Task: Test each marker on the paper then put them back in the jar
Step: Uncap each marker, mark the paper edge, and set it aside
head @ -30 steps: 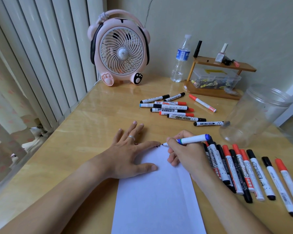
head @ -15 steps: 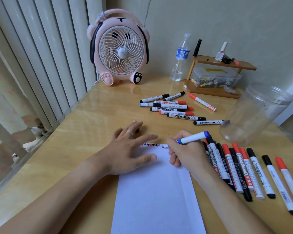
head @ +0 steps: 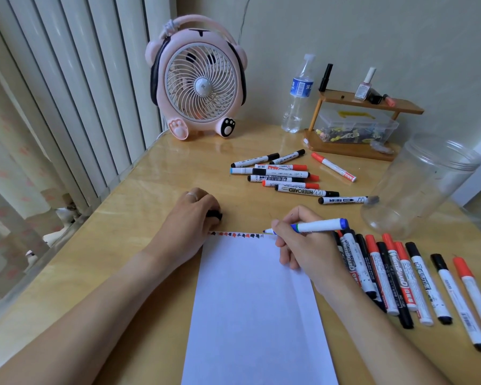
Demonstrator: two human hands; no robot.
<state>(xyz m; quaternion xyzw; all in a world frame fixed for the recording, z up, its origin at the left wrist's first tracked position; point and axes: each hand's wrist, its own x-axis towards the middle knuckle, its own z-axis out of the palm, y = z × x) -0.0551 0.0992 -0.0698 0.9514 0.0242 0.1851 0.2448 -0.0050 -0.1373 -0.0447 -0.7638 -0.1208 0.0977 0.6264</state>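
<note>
Blue-capped marker point(head: 317, 226) in right hand point(head: 303, 245) — one jar point(head: 422, 187), one paper point(head: 258, 309).

Bare forearms, silver ring point(head: 191, 195)

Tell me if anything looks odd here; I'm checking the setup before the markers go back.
The clear jar lies tilted on its side at the table's right edge, mouth pointing up and away, empty. Tested marks crowd only the paper's top edge. The left hand curls around a small black thing, probably a cap. Nothing looks spilled or damaged.
</note>
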